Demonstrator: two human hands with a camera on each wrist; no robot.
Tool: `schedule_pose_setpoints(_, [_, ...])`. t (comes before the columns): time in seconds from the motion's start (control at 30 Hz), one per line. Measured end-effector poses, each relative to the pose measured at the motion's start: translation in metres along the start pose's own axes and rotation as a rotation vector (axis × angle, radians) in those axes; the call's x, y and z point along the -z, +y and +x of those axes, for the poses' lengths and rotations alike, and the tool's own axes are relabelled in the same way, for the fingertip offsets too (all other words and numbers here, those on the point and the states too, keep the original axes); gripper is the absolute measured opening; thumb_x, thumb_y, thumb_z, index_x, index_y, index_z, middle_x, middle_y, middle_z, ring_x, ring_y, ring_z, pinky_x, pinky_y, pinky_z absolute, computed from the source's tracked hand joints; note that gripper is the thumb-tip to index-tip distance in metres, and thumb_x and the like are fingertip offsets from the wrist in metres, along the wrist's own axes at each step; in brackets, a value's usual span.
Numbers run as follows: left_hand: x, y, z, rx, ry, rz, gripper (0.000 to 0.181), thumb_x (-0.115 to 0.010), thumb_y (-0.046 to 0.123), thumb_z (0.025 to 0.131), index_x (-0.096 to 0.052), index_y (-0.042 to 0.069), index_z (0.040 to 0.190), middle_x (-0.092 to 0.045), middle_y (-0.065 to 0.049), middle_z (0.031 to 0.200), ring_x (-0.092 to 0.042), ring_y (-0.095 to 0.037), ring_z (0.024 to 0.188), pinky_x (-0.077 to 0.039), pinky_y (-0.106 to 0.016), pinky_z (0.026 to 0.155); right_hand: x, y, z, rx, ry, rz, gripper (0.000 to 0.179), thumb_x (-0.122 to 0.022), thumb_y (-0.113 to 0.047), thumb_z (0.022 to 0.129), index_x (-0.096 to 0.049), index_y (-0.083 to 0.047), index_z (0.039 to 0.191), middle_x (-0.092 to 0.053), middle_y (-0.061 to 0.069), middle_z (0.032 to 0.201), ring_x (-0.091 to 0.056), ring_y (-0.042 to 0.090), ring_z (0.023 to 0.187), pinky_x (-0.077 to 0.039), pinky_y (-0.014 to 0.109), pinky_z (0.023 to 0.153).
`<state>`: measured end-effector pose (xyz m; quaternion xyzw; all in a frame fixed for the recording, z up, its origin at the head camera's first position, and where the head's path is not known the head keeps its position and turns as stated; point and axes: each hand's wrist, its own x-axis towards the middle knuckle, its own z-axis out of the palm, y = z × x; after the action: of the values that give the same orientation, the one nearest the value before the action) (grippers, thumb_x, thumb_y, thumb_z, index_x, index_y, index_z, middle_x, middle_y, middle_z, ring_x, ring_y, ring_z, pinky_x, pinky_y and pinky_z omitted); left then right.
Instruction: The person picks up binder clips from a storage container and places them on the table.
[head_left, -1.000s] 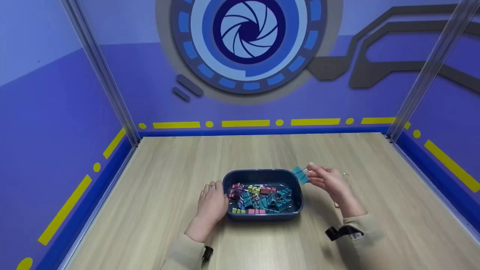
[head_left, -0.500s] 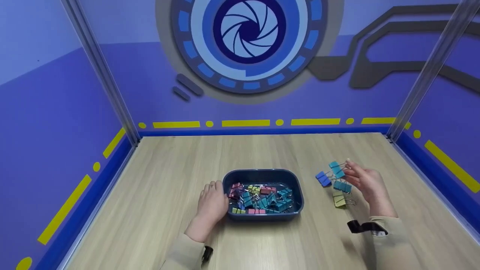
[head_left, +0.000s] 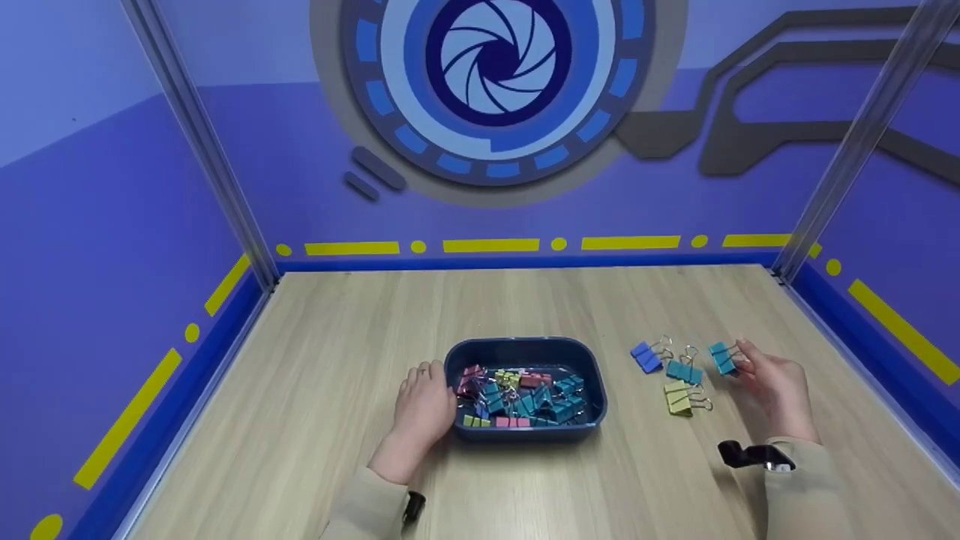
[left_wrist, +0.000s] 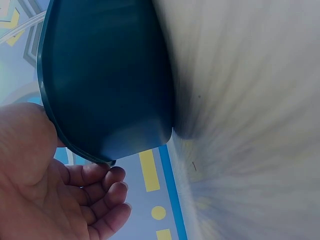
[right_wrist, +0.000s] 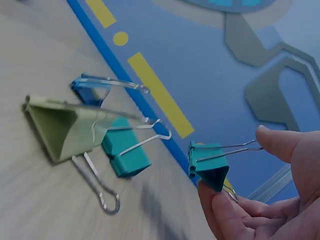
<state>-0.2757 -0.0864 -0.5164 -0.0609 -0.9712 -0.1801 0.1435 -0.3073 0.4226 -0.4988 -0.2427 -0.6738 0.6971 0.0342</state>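
Two hands are occupying one wood-grained worktop (head_left: 337, 337). On the left, the left hand (head_left: 424, 405) is gripping the rim of a single dark-blue bin (head_left: 525, 435), thumb hooking over the edge; out to the right, the right hand (head_left: 780, 386) is pinching one teal clip (head_left: 721, 359) by its wire handles. Three more are lying loose nearby: one blue clip (head_left: 646, 358), one second teal clip (head_left: 684, 373), and one yellow clip (head_left: 679, 400), its hollow, wedge-shaped end gaping toward the right wrist camera. That is making four outside the bin! Inside, a heap of clips (head_left: 529, 405) is crowding the floor, teal dominating, yellow, pink and red peeking through, all overlapping too closely for a sure count. Smooth, folded bodies are sporting bent, looped handles of silvery wire, gleaming as they are catching the light. The bin is showing rounded corners, a glossy rim and plain, smooth walls. Two beige sleeves (head_left: 367, 501) are covering the forearms.
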Motion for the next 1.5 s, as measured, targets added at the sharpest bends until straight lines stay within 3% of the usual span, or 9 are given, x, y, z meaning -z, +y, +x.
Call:
schedule_pose_setpoints(0.17, [0.0, 0.0, 0.0, 0.01, -0.013, -0.007, 0.033, -0.065, 0.014, 0.095, -0.054, -0.004, 0.12, -0.062, -0.021, 0.112, -0.058, -0.036, 0.106, -0.048, -0.049, 0.09, 0.003, 0.009, 0.007, 0.011, 0.007, -0.19, 0.079, -0.064, -0.041, 0.098, -0.039, 0.018, 0.144, -0.063, -0.012, 0.074, -0.064, -0.004, 0.07, -0.056, 0.017, 0.071])
schedule_pose_setpoints(0.4, [-0.001, 0.0, 0.0, -0.016, 0.022, -0.006, 0.03, -0.066, 0.013, 0.092, -0.055, -0.004, 0.114, -0.062, -0.02, 0.106, -0.058, -0.037, 0.101, -0.048, -0.048, 0.085, 0.005, 0.017, 0.01, 0.041, 0.015, -0.531, 0.084, -0.052, -0.055, 0.1, -0.042, 0.016, 0.144, -0.065, -0.007, 0.08, -0.059, 0.004, 0.067, -0.044, 0.021, 0.069])
schedule_pose_setpoints(0.5, [-0.001, -0.001, 0.0, -0.02, 0.03, -0.004, 0.03, -0.067, 0.012, 0.091, -0.055, -0.004, 0.114, -0.062, -0.02, 0.106, -0.059, -0.037, 0.101, -0.048, -0.048, 0.085, 0.004, 0.019, 0.01, 0.042, 0.014, -0.541, 0.079, -0.052, -0.056, 0.099, -0.053, 0.015, 0.133, -0.062, -0.007, 0.075, -0.056, 0.007, 0.063, -0.044, 0.025, 0.067])
schedule_pose_setpoints(0.6, [-0.001, 0.0, -0.001, -0.013, 0.019, -0.006, 0.03, -0.066, 0.012, 0.091, -0.055, -0.004, 0.114, -0.062, -0.02, 0.106, -0.058, -0.037, 0.101, -0.047, -0.048, 0.085, 0.003, 0.02, 0.012, 0.044, 0.004, -0.555, 0.064, -0.053, -0.056, 0.099, -0.068, 0.006, 0.101, -0.057, -0.007, 0.064, -0.051, 0.01, 0.059, -0.042, 0.028, 0.064])
schedule_pose_setpoints(0.73, [0.0, 0.0, -0.001, -0.001, 0.003, -0.009, 0.03, -0.065, 0.014, 0.093, -0.056, -0.004, 0.115, -0.061, -0.02, 0.108, -0.057, -0.037, 0.102, -0.047, -0.048, 0.086, 0.003, 0.02, 0.013, 0.036, 0.002, -0.584, 0.058, -0.05, -0.055, 0.1, -0.064, -0.009, 0.067, -0.05, -0.005, 0.054, -0.046, 0.014, 0.056, -0.038, 0.031, 0.064])
schedule_pose_setpoints(0.83, [0.0, 0.0, -0.001, -0.005, 0.011, -0.009, 0.03, -0.066, 0.014, 0.092, -0.056, -0.004, 0.115, -0.061, -0.02, 0.107, -0.058, -0.037, 0.102, -0.047, -0.048, 0.086, 0.002, 0.02, 0.012, 0.036, 0.018, -0.592, 0.059, -0.049, -0.055, 0.1, -0.062, -0.01, 0.066, -0.048, -0.004, 0.054, -0.046, 0.015, 0.057, -0.038, 0.032, 0.066])
schedule_pose_setpoints(1.1, [-0.002, -0.001, -0.001, -0.006, 0.022, -0.019, 0.03, -0.066, 0.013, 0.092, -0.055, -0.004, 0.115, -0.061, -0.02, 0.106, -0.058, -0.037, 0.101, -0.047, -0.048, 0.085, 0.002, 0.018, 0.007, 0.038, 0.008, -0.599, 0.052, -0.044, -0.049, 0.103, -0.061, -0.004, 0.081, -0.05, -0.002, 0.064, -0.049, 0.017, 0.068, -0.038, 0.036, 0.078])
schedule_pose_setpoints(1.3, [-0.002, -0.001, -0.001, 0.0, 0.017, -0.029, 0.029, -0.066, 0.012, 0.093, -0.055, -0.003, 0.115, -0.062, -0.02, 0.107, -0.058, -0.037, 0.102, -0.047, -0.048, 0.085, 0.002, 0.019, 0.006, 0.052, 0.008, -0.56, 0.055, -0.047, -0.049, 0.103, -0.063, 0.003, 0.098, -0.051, -0.003, 0.067, -0.048, 0.016, 0.067, -0.039, 0.033, 0.073])
schedule_pose_setpoints(1.5, [0.0, 0.0, 0.0, 0.003, 0.008, -0.031, 0.03, -0.066, 0.013, 0.093, -0.055, -0.003, 0.116, -0.061, -0.02, 0.108, -0.057, -0.036, 0.102, -0.047, -0.048, 0.086, 0.001, 0.02, 0.006, 0.054, 0.018, -0.546, 0.056, -0.047, -0.05, 0.103, -0.063, 0.004, 0.098, -0.049, -0.004, 0.063, -0.048, 0.015, 0.063, -0.04, 0.033, 0.071])
